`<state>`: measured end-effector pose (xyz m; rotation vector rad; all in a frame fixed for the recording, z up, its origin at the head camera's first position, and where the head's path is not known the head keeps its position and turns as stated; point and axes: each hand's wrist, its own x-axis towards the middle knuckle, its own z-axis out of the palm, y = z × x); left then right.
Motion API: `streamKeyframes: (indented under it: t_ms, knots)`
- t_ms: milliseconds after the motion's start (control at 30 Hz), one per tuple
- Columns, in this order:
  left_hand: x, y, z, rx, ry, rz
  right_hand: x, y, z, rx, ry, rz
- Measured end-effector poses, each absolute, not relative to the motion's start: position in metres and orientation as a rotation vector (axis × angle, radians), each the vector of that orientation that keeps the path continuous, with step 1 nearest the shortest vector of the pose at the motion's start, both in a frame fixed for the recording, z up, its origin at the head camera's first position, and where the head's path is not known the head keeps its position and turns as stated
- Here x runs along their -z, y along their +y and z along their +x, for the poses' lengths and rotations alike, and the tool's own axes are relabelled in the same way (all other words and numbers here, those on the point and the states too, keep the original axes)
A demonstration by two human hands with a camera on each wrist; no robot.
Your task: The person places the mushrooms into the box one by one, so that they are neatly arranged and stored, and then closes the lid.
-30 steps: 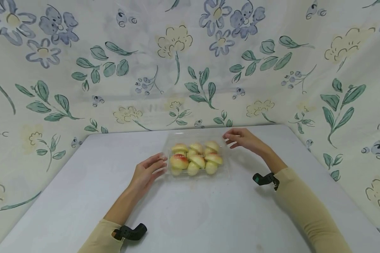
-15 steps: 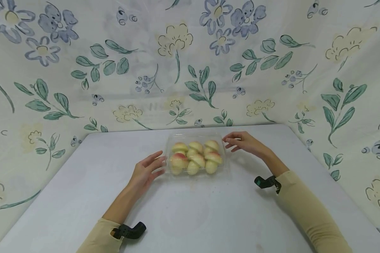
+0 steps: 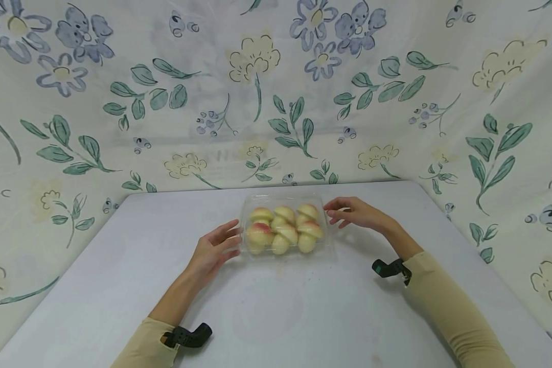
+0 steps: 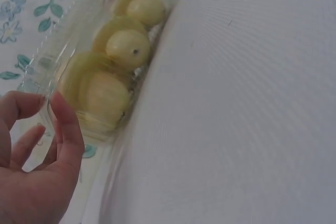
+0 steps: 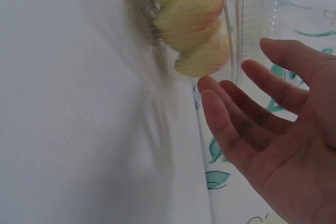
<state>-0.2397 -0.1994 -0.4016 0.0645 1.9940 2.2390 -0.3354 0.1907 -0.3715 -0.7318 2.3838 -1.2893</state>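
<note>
A clear plastic clamshell box (image 3: 282, 249) sits near the far edge of the table. Inside it are several pale yellow, red-blushed round fruits (image 3: 259, 234), peach-like, in two rows; their exact kind is unclear. My left hand (image 3: 213, 250) is at the box's left side, its fingertips against or very near the plastic rim; the left wrist view shows them loosely bent at the edge. On the right side, my right hand (image 3: 356, 212) has relaxed, spread fingers close to the rim. The right wrist view shows its fingertips (image 5: 212, 98) beside the box, not wrapped round it.
The white tabletop (image 3: 276, 317) stretches toward me and to both sides. Behind it hangs a flower-patterned cloth (image 3: 276, 102). Black wrist cameras, one on the left (image 3: 190, 336) and one on the right (image 3: 388, 268), are strapped at the sleeves.
My right hand has moved slightly nearer me along the box's right side. My left hand has barely moved. The fruits look paler through the plastic than a second ago.
</note>
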Motion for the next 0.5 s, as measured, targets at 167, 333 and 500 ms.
streamKeyframes:
  t_ms: [167, 333, 500]
  knots:
    - [0.4021, -0.1993, -0.2400, -2.244, 1.998, 0.095, 0.3725, 0.1906, -0.3354, 1.278, 2.382, -0.718]
    - [0.4038, -0.1987, -0.2401, -2.258, 2.004, 0.100, 0.3732, 0.1899, -0.3330, 1.262, 2.370, -0.716]
    - [0.4053, -0.1970, -0.2404, -2.319, 1.988, 0.083, 0.3730, 0.1903, -0.3319, 1.259, 2.352, -0.734]
